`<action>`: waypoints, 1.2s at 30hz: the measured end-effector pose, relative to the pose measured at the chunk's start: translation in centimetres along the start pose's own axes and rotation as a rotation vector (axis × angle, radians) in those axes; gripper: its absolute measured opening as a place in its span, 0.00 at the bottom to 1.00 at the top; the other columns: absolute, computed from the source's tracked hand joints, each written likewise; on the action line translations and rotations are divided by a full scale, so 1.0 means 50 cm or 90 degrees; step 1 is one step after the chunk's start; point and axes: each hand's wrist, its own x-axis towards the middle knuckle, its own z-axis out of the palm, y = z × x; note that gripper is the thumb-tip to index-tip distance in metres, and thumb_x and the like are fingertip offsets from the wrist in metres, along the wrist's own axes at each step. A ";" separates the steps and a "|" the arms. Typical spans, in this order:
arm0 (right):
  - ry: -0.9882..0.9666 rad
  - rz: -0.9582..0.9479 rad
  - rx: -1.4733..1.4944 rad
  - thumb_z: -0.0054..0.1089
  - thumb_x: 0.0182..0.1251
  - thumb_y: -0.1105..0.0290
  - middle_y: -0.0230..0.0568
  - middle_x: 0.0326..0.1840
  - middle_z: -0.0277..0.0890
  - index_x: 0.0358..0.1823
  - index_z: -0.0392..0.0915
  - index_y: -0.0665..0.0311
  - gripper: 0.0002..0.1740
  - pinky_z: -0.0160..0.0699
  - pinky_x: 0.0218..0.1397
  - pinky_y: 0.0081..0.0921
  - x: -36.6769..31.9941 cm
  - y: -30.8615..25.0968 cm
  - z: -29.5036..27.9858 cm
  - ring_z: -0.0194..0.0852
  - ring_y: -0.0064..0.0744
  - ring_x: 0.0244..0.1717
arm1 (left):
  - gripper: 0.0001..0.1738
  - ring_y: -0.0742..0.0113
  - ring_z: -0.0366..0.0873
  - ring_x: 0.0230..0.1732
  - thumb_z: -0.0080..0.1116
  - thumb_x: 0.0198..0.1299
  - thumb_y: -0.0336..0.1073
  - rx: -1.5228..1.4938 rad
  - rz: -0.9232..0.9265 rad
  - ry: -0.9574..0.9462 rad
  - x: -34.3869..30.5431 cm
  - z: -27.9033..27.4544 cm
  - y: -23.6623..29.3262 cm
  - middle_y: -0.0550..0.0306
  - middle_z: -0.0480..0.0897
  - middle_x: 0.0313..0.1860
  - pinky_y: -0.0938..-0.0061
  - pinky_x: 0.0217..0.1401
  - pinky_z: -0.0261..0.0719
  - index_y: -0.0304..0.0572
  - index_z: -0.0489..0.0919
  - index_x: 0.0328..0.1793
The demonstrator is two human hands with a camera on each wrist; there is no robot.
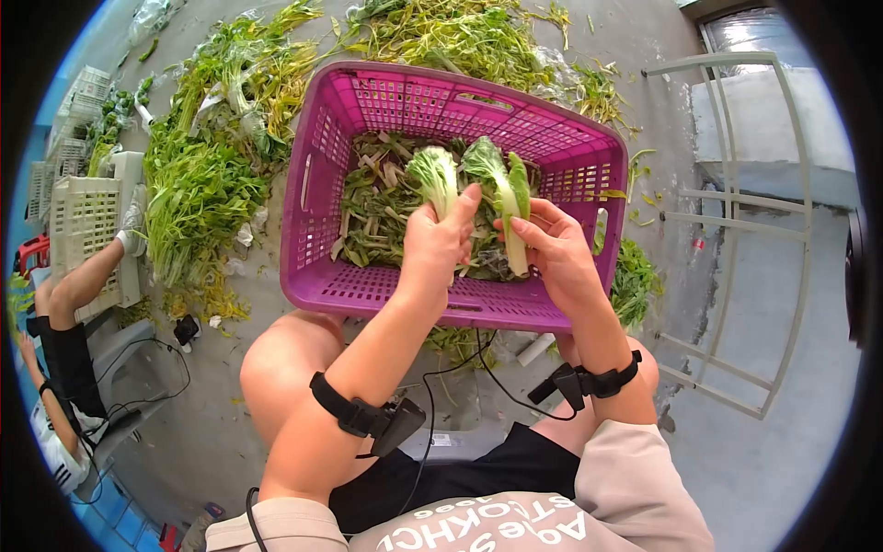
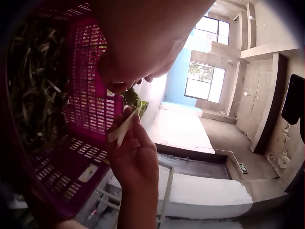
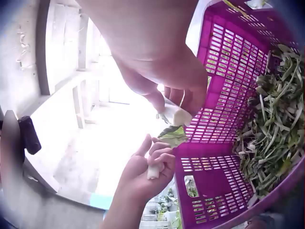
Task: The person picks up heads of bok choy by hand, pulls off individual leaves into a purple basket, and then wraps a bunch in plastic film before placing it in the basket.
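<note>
Over the purple crate my left hand (image 1: pixel 437 244) grips a small head of bok choy (image 1: pixel 434 170), its crinkled leaves pointing up past the thumb. The cut stem end pokes out of that fist in the right wrist view. Beside it, my right hand (image 1: pixel 559 253) pinches a second bok choy (image 1: pixel 506 198) with a thick white stem between thumb and fingers. Its leaves lean toward the left hand's head, and its pale butt (image 3: pixel 180 117) points down toward the crate. Beneath both hands, the crate (image 1: pixel 441 308) contains a layer of wilted leaves and stalks (image 1: pixel 377 221).
Heaps of loose greens (image 1: pixel 202 202) lie on the floor behind and left of the crate. A metal frame (image 1: pixel 727 221) stands at the right. Another person's leg (image 1: pixel 87 285) and white crates (image 1: pixel 83 230) are at the far left. Black cables (image 1: pixel 428 386) hang between my arms.
</note>
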 end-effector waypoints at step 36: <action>-0.006 -0.020 0.036 0.70 0.65 0.73 0.40 0.43 0.85 0.52 0.82 0.69 0.15 0.88 0.43 0.21 0.024 0.009 -0.008 0.86 0.26 0.39 | 0.28 0.77 0.79 0.30 0.66 0.65 0.58 -0.047 -0.003 -0.107 0.046 0.030 -0.033 0.65 0.80 0.35 0.78 0.32 0.79 0.42 0.76 0.55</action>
